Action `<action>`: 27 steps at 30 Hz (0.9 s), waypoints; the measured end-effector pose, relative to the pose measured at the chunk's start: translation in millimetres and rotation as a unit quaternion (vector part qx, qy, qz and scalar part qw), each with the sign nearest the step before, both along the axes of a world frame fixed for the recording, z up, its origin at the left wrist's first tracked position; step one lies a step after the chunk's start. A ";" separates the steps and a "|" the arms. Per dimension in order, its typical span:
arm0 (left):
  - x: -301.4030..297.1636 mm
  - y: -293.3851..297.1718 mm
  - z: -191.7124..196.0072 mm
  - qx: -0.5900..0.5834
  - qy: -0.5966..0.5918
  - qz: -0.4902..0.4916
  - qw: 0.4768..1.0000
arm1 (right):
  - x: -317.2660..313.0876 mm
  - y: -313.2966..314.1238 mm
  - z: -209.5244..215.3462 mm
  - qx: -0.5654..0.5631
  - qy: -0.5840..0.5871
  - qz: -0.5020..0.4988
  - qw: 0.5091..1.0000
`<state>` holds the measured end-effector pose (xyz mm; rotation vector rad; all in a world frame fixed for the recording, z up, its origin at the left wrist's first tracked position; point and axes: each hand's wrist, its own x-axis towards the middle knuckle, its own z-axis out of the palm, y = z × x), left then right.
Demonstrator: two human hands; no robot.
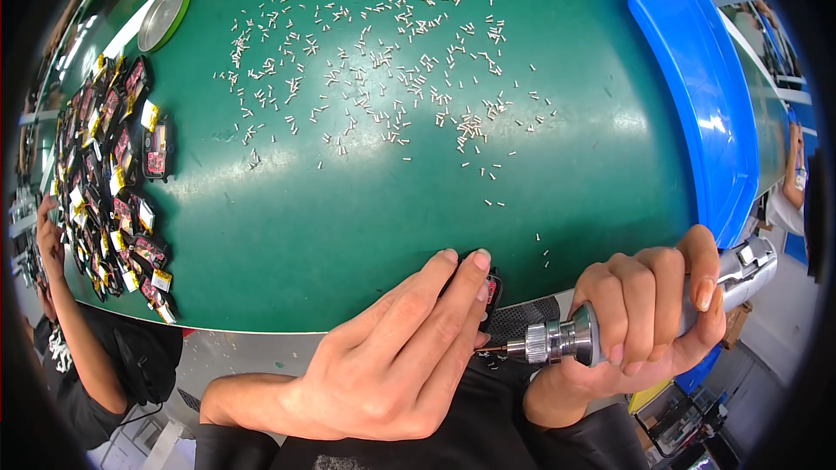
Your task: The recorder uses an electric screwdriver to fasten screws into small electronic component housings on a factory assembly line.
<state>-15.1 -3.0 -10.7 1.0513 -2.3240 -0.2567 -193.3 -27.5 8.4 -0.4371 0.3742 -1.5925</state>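
At the table's near edge my left hand [387, 357] is closed over a small black casing with a red circuit board [495, 291]. Its fingers cover most of the casing, so only the right end shows; the thumb is hidden. My right hand [649, 309] wraps round the grey-and-silver body of an electric screwdriver [544, 343], held almost level. The thin bit [494, 349] points left toward the casing, but its tip is hidden behind my left fingers, so I cannot tell whether it touches a screw.
Many small screws [383, 57] lie scattered across the green table [348, 235]. Black casings with boards and batteries [113, 174] are heaped at the left, near a round green-rimmed dish [164, 17]. A long blue tray [710, 113] stands right. Another person's arm [83, 339] reaches in at left.
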 end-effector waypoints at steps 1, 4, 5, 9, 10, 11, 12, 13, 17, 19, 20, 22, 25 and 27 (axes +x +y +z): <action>0.0 0.1 -0.5 -0.003 0.000 0.001 1.000 | 0.3 -0.2 0.8 -0.005 0.007 0.001 1.000; -1.6 0.5 1.3 0.002 0.005 0.007 1.000 | -5.2 4.9 -0.5 -0.034 0.019 0.018 0.999; -2.0 0.8 1.7 0.010 0.011 0.012 1.000 | -5.2 5.1 -0.2 -0.034 0.019 0.018 0.999; -0.3 -0.6 3.2 -0.001 0.004 -0.003 1.000 | -6.6 5.7 2.2 -0.030 0.026 0.026 0.999; -1.0 0.6 7.4 0.027 0.007 -0.001 1.000 | -7.5 5.7 3.2 -0.029 0.024 0.024 0.999; -1.1 1.3 9.2 0.055 0.010 0.004 0.998 | -8.8 4.7 3.4 -0.031 0.025 0.026 0.999; 0.2 0.7 8.2 0.053 0.011 0.006 0.999 | -11.0 3.5 3.8 -0.041 0.021 0.021 0.999; 2.7 -0.1 6.2 0.036 -0.001 -0.005 0.999 | -13.4 2.3 4.3 -0.051 0.017 0.015 0.998; 1.4 0.6 3.4 0.000 -0.015 -0.010 1.000 | -24.2 -3.7 15.5 -0.065 0.097 0.023 0.993; -0.9 1.1 4.2 -0.007 -0.017 -0.011 1.000 | -24.4 -5.0 20.7 -0.074 0.137 0.025 0.988; -0.5 2.1 4.3 -0.011 -0.028 -0.006 1.000 | -21.8 -6.8 21.0 -0.081 0.168 0.032 0.982; 1.3 3.4 3.3 -0.016 -0.038 -0.004 0.999 | -11.8 -11.8 20.5 -0.080 0.172 0.040 0.981; 0.8 2.4 3.4 -0.020 -0.042 -0.005 0.999 | -7.5 -15.6 19.9 -0.081 0.201 0.048 0.975; 0.0 2.1 4.3 -0.019 -0.040 -0.002 0.999 | -6.5 -15.6 19.9 -0.084 0.224 0.053 0.970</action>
